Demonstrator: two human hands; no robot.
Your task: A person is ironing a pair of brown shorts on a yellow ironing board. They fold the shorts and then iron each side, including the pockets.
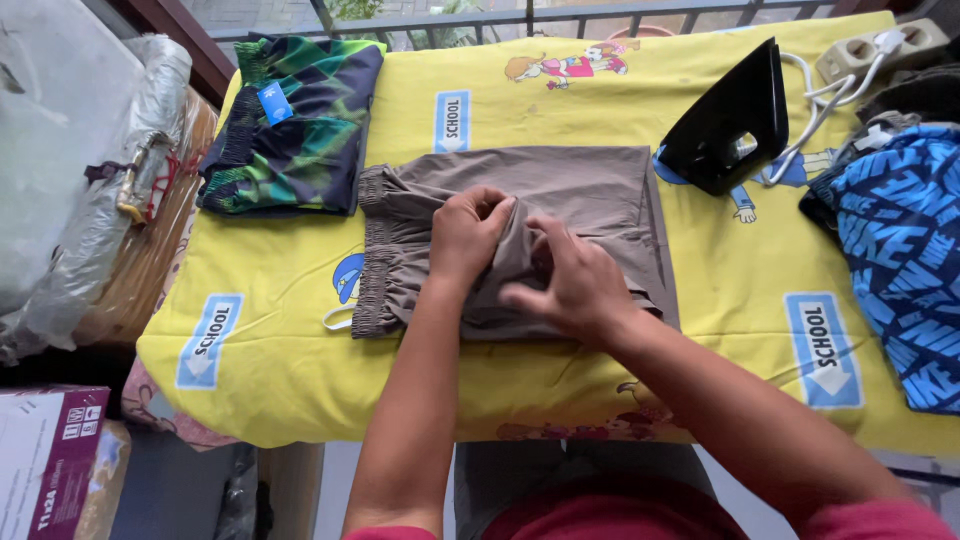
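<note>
- Left hand pinches a bunched fold of the brown shorts, fingers curled tight into the cloth at the middle of the garment.
- Right hand sits just beside it, thumb and fingers closed on the same gather of fabric, knuckles up toward the camera.
- The shorts are a plain grey-brown, thin and a little creased, with a ruffled elastic waistband on the left end and a white drawstring loop poking out below it.
- They lie flat across the middle of the yellow printed cloth that covers the board, both hands right on top of them, the bunch rising between the two grips.
- Beyond the shorts on the left, a folded dark garment with green zigzags; they lie close but apart.
- On the right, a black iron stands on end, its white cord running to a power strip.
- A blue patterned garment is cut off by the right edge.
- The fingertips are buried in the fold, so what the cloth does beneath the hands is hard to make out.
</note>
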